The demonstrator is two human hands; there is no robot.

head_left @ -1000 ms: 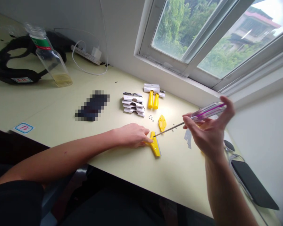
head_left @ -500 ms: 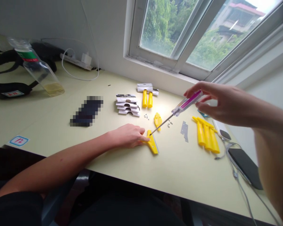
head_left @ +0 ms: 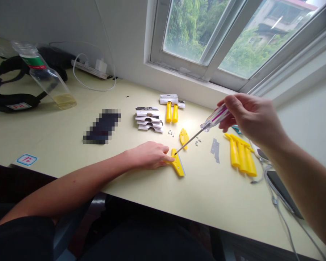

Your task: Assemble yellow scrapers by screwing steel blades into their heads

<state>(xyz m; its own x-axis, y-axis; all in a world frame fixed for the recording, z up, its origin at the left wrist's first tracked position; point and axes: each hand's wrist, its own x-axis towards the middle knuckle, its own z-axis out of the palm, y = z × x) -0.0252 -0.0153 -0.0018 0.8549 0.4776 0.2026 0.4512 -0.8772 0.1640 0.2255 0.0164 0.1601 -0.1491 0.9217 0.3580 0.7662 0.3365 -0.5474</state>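
My left hand (head_left: 153, 155) grips the yellow scraper (head_left: 179, 168) by its handle, which the fingers mostly hide, and the scraper lies on the table with its metal blade along the right side. In my right hand (head_left: 241, 110) is a screwdriver (head_left: 213, 119) with a clear and purple handle, slanting down to the left. Its tip touches the scraper head near the upper end. Just behind the scraper lies a yellow plate (head_left: 183, 137), between two small groups of screws (head_left: 197, 141). Grey blades (head_left: 215, 150) lie to the right.
Several yellow handles (head_left: 240, 156) lie at the right, near cables (head_left: 271, 192) and a dark phone-like object (head_left: 284, 192). Folded cards (head_left: 150, 119) and two packaged scrapers (head_left: 171, 108) sit behind. A bottle (head_left: 50, 79) leans at the back left.
My right hand has turned around the screwdriver handle, its fingers now wrapped closer about it. The tip stays on the scraper. My left hand keeps its hold; the view has shifted slightly.
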